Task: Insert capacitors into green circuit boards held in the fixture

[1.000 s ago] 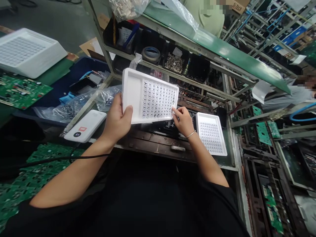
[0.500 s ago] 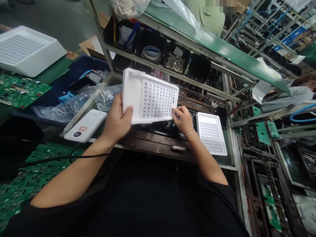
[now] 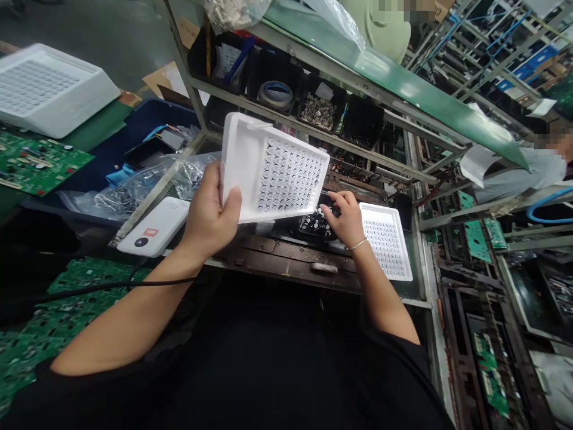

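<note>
My left hand [image 3: 210, 218] grips the near left edge of a white foam tray [image 3: 244, 152], held tilted above the bench. The tray's grid of cells holds small dark parts along its lower rows. My right hand [image 3: 347, 218] has its fingers curled down over a black bin of small dark parts [image 3: 311, 226] just under the tray's right corner; what the fingertips hold is hidden. A second white foam tray [image 3: 385, 240] with a grid of cells lies flat to the right of that hand.
A white power bank [image 3: 154, 227] lies left of my left hand, beside clear bags of parts [image 3: 134, 191]. Green circuit boards [image 3: 31, 164] lie far left. Shelf bins [image 3: 320, 110] with tape and metal parts stand behind. Another person's sleeve [image 3: 514, 173] shows at right.
My right hand left the held tray's right edge and dropped to the black bin of parts. My left hand tipped the tray up and slightly right.
</note>
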`<state>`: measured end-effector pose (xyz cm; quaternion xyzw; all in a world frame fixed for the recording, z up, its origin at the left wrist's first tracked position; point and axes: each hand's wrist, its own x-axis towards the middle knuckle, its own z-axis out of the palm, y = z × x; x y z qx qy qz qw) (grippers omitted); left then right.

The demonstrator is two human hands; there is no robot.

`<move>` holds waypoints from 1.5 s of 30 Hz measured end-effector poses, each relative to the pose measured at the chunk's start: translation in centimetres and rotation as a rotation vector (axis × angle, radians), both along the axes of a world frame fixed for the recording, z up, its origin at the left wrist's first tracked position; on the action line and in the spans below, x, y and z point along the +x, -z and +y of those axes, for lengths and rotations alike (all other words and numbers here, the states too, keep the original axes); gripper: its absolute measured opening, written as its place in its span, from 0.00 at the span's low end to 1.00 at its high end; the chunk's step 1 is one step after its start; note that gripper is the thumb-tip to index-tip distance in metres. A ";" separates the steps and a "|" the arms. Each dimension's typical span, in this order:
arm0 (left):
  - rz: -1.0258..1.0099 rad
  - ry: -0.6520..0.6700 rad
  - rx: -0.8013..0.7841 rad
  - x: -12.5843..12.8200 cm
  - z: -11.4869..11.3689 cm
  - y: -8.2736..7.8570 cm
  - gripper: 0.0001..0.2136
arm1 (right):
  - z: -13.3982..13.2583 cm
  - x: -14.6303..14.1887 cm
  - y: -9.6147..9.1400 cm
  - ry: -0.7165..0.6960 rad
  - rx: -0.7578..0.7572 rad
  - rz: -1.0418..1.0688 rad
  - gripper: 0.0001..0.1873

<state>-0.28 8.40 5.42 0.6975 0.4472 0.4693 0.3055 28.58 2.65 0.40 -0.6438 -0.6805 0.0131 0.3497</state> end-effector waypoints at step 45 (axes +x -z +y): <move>0.116 0.136 0.016 1.0 0.3 -1.1 0.22 | 2.5 -0.2 -0.4 -0.092 -0.005 -0.118 0.04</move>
